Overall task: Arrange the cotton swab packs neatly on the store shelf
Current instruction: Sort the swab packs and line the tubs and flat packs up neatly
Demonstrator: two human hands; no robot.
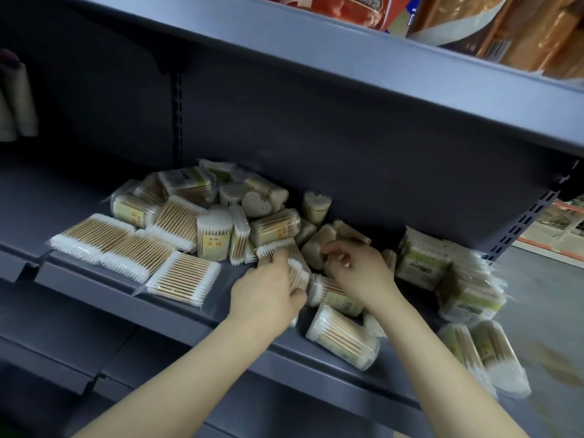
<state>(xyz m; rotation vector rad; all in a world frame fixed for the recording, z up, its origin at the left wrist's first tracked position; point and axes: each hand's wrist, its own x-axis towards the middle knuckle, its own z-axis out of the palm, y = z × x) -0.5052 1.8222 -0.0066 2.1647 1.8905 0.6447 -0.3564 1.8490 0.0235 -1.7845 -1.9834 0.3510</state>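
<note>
Several cotton swab packs lie in a loose heap (246, 213) on the dark grey shelf (189, 314). Flat clear packs (183, 278) lie side by side at the heap's left. Round tubs (343, 339) lie tipped near the shelf's front edge, and a stack of packs (423, 262) stands at the right. My left hand (268, 294) grips a flat pack (297, 273) in the middle of the heap. My right hand (357, 267) has its fingers curled round a small pack (317, 248) just to the right of it.
An upper shelf (347, 67) hangs low over the heap, with orange bags (347, 7) on it. Pale rolls (15, 102) stand at the far left. The shelf's right end post (521, 226) borders the aisle floor (550, 311). Two packs (486, 355) overhang the front right corner.
</note>
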